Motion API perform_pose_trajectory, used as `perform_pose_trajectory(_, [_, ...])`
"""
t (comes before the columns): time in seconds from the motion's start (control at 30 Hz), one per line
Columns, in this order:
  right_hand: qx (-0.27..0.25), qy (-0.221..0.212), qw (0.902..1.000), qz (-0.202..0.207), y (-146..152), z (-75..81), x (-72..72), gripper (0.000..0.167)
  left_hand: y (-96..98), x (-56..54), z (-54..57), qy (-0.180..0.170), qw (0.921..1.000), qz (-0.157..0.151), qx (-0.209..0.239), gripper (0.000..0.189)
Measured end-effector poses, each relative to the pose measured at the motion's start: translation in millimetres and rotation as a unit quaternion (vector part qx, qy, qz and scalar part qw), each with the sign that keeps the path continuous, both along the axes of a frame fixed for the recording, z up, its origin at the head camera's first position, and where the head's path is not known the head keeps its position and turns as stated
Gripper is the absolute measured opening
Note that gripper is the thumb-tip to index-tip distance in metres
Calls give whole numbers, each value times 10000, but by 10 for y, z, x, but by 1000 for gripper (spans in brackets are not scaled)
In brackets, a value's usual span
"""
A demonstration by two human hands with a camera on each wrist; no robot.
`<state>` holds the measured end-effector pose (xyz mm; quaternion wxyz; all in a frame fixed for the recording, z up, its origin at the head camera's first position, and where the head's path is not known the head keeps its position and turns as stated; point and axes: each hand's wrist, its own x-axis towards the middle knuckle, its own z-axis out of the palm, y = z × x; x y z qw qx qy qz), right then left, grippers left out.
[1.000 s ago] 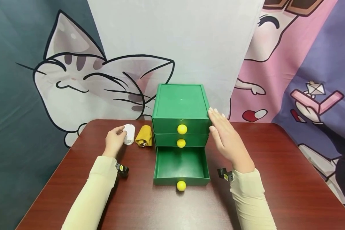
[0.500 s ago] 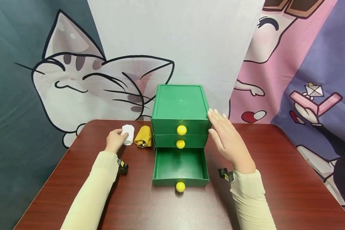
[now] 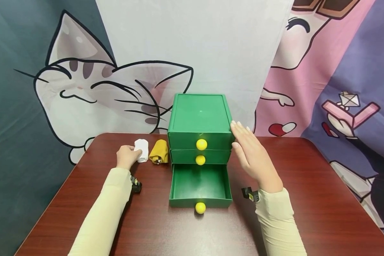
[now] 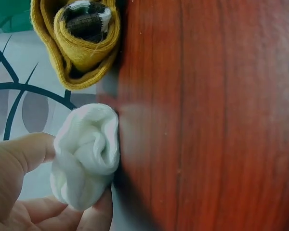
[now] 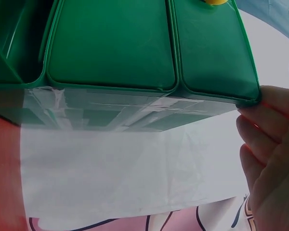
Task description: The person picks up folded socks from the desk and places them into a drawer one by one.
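Observation:
A white rolled sock (image 3: 142, 150) lies on the table left of a mustard-yellow rolled sock (image 3: 159, 152). My left hand (image 3: 127, 156) pinches the white one; in the left wrist view its thumb (image 4: 36, 150) is on one side and fingers (image 4: 97, 211) are on the other. To the right of both socks stands a green drawer cabinet (image 3: 201, 113) with yellow round knobs. Its bottom drawer (image 3: 201, 203) is pulled out and bare inside; the upper two are closed. With fingers straight, my right hand (image 3: 254, 156) touches the cabinet's upper right edge.
A reddish-brown wooden table (image 3: 307, 199) carries everything. Behind it hangs a cloth backdrop (image 3: 204, 46) with cartoon prints, close to the cabinet's back. The pulled-out drawer juts toward me between my forearms.
My left hand has closed in on the white sock, its thumb and fingers now pinching it. The right hand stays against the cabinet. The view shifts slightly.

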<state>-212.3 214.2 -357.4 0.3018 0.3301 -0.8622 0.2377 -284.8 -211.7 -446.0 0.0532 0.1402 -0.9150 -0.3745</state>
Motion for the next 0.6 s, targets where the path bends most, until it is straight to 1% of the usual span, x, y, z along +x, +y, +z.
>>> perform_pose_trajectory(0.23, [-112,38,9999,72,-16,-17,-19,51,-22,28,2,-13,9997,98,209,44])
perform_pose_trajectory(0.4, [-173,76,9998,114,-17,-26,-25,50,-14,68,48,-41,9993,115,350,45])
perform_pose_trajectory(0.6, [-185,29,9998,79,-3,-18,-20,50,-3,143,118,149,9985,58,527,47])
